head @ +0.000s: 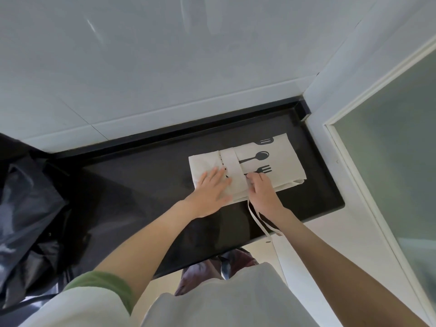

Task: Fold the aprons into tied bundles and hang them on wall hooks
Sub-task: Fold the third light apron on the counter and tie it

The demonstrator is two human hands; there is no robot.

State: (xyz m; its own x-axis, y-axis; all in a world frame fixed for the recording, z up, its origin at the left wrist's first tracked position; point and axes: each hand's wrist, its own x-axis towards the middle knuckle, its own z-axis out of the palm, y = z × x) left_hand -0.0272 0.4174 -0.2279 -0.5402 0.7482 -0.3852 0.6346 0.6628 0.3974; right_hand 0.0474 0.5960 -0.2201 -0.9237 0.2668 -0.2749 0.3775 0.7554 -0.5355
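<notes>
A cream apron (280, 161) printed with a black spoon and fork lies folded on the black countertop (146, 185). A wide cream band (232, 166) crosses the fold. My left hand (212, 190) presses flat on the apron's left part, fingers straight. My right hand (262, 191) has its fingers curled at the band's right edge and pinches the fabric there. Thin cream apron ties (259, 220) trail from under my right hand over the counter's front edge.
A white tiled wall (165, 67) rises behind the counter. A frosted glass door (396, 161) with a white frame stands on the right. Black plastic bags (28, 220) pile up on the left. A dark bag (212, 272) sits on the floor below.
</notes>
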